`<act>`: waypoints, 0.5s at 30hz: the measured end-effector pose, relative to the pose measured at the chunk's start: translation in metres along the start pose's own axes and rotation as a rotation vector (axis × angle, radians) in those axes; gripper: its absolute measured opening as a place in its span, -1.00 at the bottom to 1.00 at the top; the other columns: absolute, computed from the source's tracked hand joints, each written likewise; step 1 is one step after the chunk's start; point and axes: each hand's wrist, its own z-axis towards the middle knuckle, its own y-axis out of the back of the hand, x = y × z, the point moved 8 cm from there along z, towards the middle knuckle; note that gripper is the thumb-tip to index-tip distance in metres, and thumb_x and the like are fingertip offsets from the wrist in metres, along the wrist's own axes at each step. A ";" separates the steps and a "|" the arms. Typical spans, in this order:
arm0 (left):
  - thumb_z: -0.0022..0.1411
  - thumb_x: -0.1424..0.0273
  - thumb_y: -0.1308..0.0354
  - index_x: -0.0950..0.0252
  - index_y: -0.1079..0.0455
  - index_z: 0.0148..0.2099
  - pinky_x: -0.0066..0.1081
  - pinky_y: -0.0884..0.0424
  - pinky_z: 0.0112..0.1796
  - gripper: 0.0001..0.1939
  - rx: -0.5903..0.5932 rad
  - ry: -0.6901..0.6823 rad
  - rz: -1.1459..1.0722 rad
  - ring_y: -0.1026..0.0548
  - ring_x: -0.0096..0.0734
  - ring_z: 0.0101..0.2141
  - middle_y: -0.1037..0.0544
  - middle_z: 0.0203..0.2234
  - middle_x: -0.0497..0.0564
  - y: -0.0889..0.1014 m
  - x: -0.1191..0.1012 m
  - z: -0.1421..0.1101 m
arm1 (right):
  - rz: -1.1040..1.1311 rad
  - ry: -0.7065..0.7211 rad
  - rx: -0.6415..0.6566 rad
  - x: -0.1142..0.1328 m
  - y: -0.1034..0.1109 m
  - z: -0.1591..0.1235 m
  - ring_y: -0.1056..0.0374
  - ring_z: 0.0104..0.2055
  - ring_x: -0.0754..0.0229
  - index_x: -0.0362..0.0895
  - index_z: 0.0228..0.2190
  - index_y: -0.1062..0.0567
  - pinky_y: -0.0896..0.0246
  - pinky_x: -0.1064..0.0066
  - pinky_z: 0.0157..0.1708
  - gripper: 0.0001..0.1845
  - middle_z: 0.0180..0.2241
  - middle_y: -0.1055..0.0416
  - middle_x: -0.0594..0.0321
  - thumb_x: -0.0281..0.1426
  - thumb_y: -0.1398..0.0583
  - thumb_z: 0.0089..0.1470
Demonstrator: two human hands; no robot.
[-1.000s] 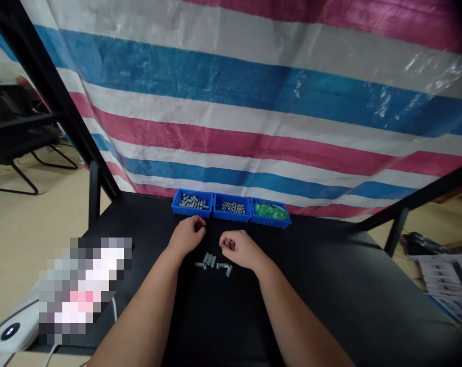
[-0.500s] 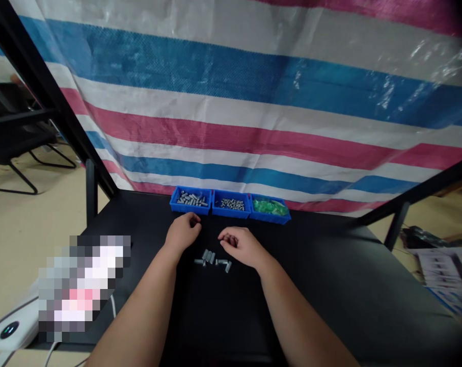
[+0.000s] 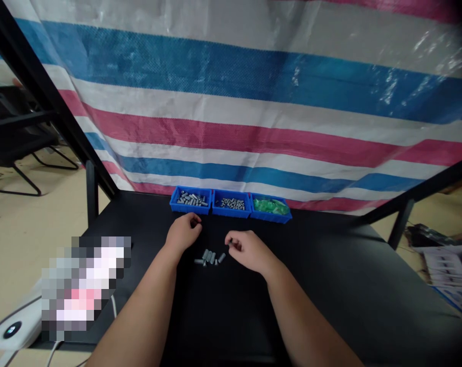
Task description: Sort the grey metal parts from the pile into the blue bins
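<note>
Grey metal studs [image 3: 210, 257] lie in a small loose cluster on the black table [image 3: 330, 270], low in the middle of the frame, between the two hands. Most sit close together on their sides, and one lies slanted apart at the cluster's right end, just beside the right hand's fingertips [image 3: 229, 245].

The left hand [image 3: 183, 232] rests just above the cluster, loosely curled with its fingers turned inward. The right hand [image 3: 249, 250] is lightly clenched, its fingers drawn together toward the thumb. Neither is clearly grasping a stud, and the curled fingers hide whether either holds anything, so I cannot tell.

Three blue bins stand in a row at the table's far edge, touching one another. The left bin [image 3: 173, 201] holds grey studs, the middle bin [image 3: 231, 212] holds smaller grey parts, and the right bin [image 3: 276, 218] holds green plastic.

Behind them hangs a striped tarp [image 3: 231, 137] in blue, pink and white. A black chair [image 3: 12, 137] stands at the upper left. A pixelated patch [image 3: 83, 288] covers something at the lower left, beside a white device [image 3: 12, 329]. Papers [image 3: 448, 270] lie at the right edge.
</note>
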 end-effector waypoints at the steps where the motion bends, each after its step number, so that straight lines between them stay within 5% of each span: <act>1: 0.12 0.39 -0.14 0.17 -0.49 -0.21 -0.42 -0.30 -0.34 -0.83 -0.001 0.001 0.000 -0.52 -0.37 -0.36 -0.62 -0.34 -0.07 0.000 0.000 0.000 | 0.009 0.018 0.007 0.001 0.001 0.001 -0.36 -0.45 0.28 -0.07 -0.36 -0.56 -0.11 0.46 -0.39 -0.78 -0.48 -0.50 0.35 -0.55 -0.14 0.07; 6: 0.12 0.39 -0.14 0.17 -0.49 -0.21 -0.42 -0.30 -0.34 -0.83 0.006 0.004 -0.009 -0.52 -0.36 -0.36 -0.62 -0.35 -0.06 -0.001 0.001 0.001 | 0.053 0.057 0.062 0.004 -0.003 0.011 -0.42 -0.39 0.25 -0.08 -0.48 -0.57 -0.18 0.43 -0.35 -0.67 -0.46 -0.53 0.33 -0.58 -0.06 0.13; 9: 0.12 0.39 -0.15 0.18 -0.49 -0.21 -0.42 -0.31 -0.33 -0.83 0.009 0.004 -0.017 -0.53 -0.36 -0.36 -0.62 -0.34 -0.05 0.000 0.002 0.001 | 0.191 0.147 -0.139 0.011 0.003 0.021 -0.46 -0.27 0.19 -0.03 -0.18 -0.60 -0.31 0.37 -0.26 -0.72 -0.25 -0.56 0.25 -0.48 -0.12 0.20; 12: 0.13 0.37 -0.15 0.19 -0.49 -0.18 -0.42 -0.32 -0.30 -0.81 0.013 0.002 -0.014 -0.54 -0.35 -0.33 -0.63 -0.32 -0.04 0.001 0.003 0.002 | 0.365 0.280 -0.285 0.019 0.005 0.026 -0.40 0.05 0.10 0.07 0.27 -0.27 -0.39 0.26 -0.04 -0.40 0.17 -0.36 0.12 -0.37 -0.18 0.22; 15: 0.13 0.36 -0.15 0.18 -0.50 -0.16 -0.41 -0.32 -0.30 -0.79 0.033 0.014 0.016 -0.54 -0.33 -0.31 -0.63 -0.30 -0.03 0.000 0.005 0.003 | 0.345 0.297 -0.264 0.020 -0.001 0.024 -0.33 0.13 0.07 0.11 0.30 -0.22 -0.38 0.22 0.01 -0.34 0.26 -0.22 0.11 -0.40 -0.18 0.21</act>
